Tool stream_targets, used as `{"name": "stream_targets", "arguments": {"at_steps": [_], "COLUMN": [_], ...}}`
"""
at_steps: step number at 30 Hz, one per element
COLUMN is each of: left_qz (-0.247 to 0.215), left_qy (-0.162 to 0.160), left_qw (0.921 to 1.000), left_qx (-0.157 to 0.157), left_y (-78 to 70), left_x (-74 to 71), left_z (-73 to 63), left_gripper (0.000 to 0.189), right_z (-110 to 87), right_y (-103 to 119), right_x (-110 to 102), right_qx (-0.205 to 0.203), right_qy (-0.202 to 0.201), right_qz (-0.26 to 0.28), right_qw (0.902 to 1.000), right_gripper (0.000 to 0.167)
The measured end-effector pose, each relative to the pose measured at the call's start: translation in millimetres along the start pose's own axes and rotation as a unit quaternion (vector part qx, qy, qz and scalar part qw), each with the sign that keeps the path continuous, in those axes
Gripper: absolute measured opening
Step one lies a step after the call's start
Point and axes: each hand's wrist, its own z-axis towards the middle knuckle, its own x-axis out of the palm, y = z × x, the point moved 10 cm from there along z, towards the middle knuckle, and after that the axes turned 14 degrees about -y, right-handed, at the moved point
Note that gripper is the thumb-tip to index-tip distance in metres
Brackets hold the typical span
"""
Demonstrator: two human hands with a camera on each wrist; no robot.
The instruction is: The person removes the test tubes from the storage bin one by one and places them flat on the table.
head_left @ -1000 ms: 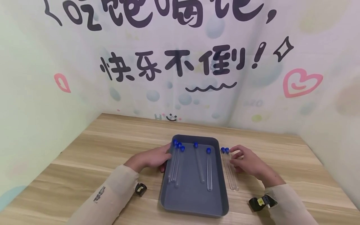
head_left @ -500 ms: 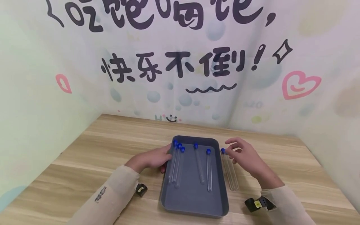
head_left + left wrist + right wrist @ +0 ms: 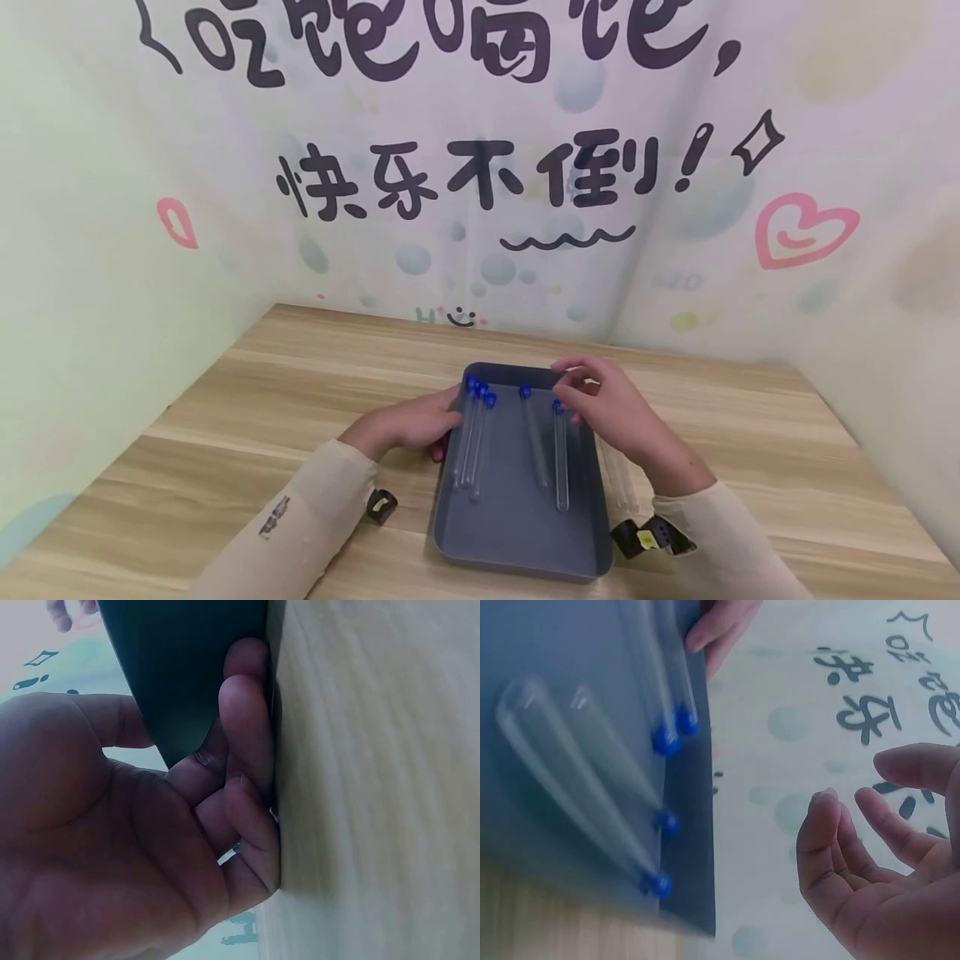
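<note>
A grey tray (image 3: 517,533) lies on the table with several blue-capped clear test tubes inside. Three tubes (image 3: 468,446) rest along its left side, one tube (image 3: 536,446) near the middle, another tube (image 3: 562,467) to the right. My left hand (image 3: 412,421) grips the tray's left wall; in the left wrist view its fingers (image 3: 247,727) curl against the tray's underside. Above the tray's right edge hovers my right hand (image 3: 611,408), fingers loosely bent and holding nothing. Two more tubes (image 3: 622,483) lie on the table right of the tray, their caps hidden behind the right hand.
The wooden table (image 3: 300,367) extends around the tray. A fabric backdrop (image 3: 360,267) with writing hangs along its back edge. Dark wrist straps with small devices (image 3: 648,536) sit at both cuffs.
My right hand has moved left and slightly up, from beside the two tubes on the table to over the tray's right edge. Those tubes stay put. My left hand keeps its grip.
</note>
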Motion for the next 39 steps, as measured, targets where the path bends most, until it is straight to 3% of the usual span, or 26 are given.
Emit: {"name": "stream_targets", "arguments": {"at_steps": [17, 30, 39], "left_qz": [-0.008, -0.005, -0.017], "left_qy": [0.007, 0.004, 0.008], "left_qw": [0.9999, 1.0, 0.9998], "left_qx": [0.009, -0.007, -0.006], "left_y": [-2.5, 4.1, 1.5], "left_x": [0.7, -0.3, 1.3], "left_z": [1.1, -0.3, 1.1], "left_gripper": [0.045, 0.044, 0.048], "right_z": [6.8, 7.6, 2.1], "right_y": [6.5, -17.3, -30.2], "right_x": [51.4, 83.4, 96.8], "right_qx": [0.016, 0.059, 0.1], "right_qy": [0.025, 0.07, 0.108], "right_qz": [0.024, 0.032, 0.067], "right_qw": [0.9993, 0.9953, 0.9869], "right_gripper": [0.028, 0.033, 0.041]}}
